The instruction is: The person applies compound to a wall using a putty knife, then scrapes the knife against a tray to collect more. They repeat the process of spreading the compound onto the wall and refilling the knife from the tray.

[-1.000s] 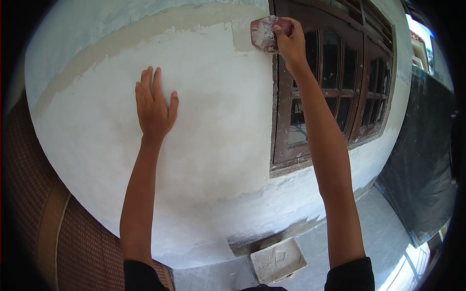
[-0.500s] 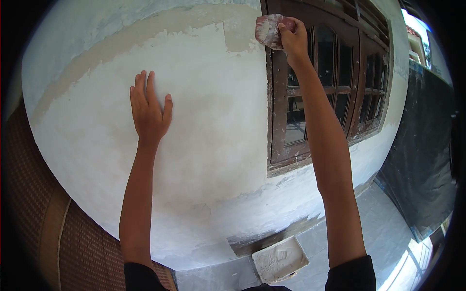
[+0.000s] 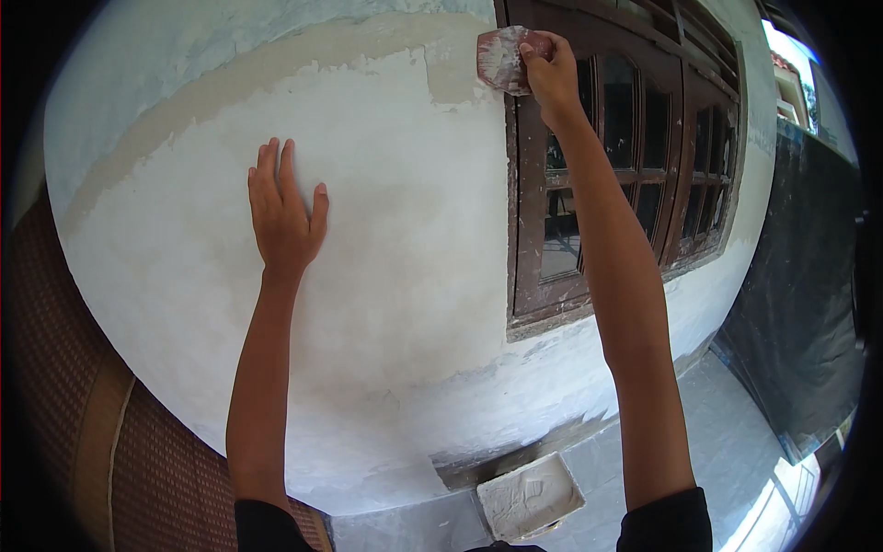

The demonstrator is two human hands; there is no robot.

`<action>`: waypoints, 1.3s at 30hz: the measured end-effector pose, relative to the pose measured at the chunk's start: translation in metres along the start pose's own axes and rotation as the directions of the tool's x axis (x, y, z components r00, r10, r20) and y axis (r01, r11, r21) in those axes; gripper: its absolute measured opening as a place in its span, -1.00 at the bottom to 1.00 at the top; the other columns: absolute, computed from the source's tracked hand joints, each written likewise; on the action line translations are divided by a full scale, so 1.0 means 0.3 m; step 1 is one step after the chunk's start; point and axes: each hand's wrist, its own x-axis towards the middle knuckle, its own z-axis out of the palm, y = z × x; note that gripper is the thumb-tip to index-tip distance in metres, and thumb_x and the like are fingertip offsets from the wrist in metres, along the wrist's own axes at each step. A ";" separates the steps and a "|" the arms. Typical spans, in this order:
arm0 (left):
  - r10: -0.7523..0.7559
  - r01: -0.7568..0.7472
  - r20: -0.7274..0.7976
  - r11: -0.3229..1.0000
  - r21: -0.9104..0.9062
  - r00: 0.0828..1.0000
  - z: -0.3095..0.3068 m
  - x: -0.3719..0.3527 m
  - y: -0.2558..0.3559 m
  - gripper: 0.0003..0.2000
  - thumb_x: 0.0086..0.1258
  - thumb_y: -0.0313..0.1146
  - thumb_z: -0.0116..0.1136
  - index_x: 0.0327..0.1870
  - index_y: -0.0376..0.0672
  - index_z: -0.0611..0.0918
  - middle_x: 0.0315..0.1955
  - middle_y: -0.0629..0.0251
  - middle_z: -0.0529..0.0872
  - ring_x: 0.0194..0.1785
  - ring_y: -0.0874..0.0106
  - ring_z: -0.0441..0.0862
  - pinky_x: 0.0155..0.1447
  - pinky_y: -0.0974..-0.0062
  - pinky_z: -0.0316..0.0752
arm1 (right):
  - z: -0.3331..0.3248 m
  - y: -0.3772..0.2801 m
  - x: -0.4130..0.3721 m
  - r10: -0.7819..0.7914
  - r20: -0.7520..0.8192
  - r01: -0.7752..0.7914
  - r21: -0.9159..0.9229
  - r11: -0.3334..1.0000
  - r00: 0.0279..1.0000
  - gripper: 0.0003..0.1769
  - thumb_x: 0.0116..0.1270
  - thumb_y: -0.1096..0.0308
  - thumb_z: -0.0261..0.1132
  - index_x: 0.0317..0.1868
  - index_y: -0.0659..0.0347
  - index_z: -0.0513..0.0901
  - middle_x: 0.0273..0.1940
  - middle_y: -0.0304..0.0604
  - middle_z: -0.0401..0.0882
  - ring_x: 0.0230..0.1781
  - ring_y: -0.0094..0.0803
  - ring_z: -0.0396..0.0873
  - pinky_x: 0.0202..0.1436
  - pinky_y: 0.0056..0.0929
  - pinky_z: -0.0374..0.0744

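Note:
In my right hand, fingers closed round its near edge, is a reddish scraper smeared with white plaster. It lies at the left edge of the window frame, over a beige strip of damp-looking filler on the wall. My left hand rests flat on the white plastered wall, fingers stretched upward and thumb out to the side. Down on the floor by the wall's foot stands a shallow tray of pale plaster paste.
A brown wooden window with dark glass panes fills the upper right of the wall. A dark sheet hangs at the far right. Woven brown panelling borders the lower left. Grey tiled floor runs along below.
The scraper in my right hand has shifted slightly left towards the wall. My left hand keeps its place on the wall, and the view has tilted a little.

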 end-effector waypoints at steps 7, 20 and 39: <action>-0.006 0.006 -0.007 1.000 -0.023 1.000 0.007 -0.002 0.007 -0.37 0.42 -0.33 0.12 0.50 -0.27 0.28 0.48 -0.02 0.27 0.56 0.04 0.18 0.58 -0.06 0.04 | -0.003 -0.067 -0.010 -0.066 0.030 0.064 0.085 0.994 0.997 -0.61 0.42 0.41 0.32 0.21 0.25 0.50 0.04 -0.03 0.62 -0.04 -0.37 0.64 -0.07 -0.44 0.65; -0.016 0.016 -0.003 1.000 -0.019 1.000 0.007 0.000 0.014 -0.36 0.42 -0.33 0.12 0.51 -0.25 0.27 0.49 0.00 0.25 0.57 0.06 0.17 0.59 -0.06 0.02 | -0.057 -0.007 0.026 0.001 -0.031 0.004 0.152 0.988 1.000 -0.63 0.45 0.39 0.32 0.21 0.22 0.52 0.02 -0.16 0.63 -0.06 -0.47 0.62 -0.02 -0.48 0.64; -0.018 0.018 0.027 1.000 -0.019 0.999 -0.003 0.001 0.005 -0.36 0.42 -0.34 0.12 0.51 -0.25 0.26 0.48 -0.02 0.25 0.57 0.06 0.16 0.59 -0.06 0.02 | 0.079 -0.086 -0.114 -0.135 0.100 0.142 -0.064 0.988 0.986 -0.61 0.42 0.34 0.37 0.20 0.19 0.54 -0.01 -0.17 0.62 -0.04 -0.46 0.58 0.05 -0.47 0.55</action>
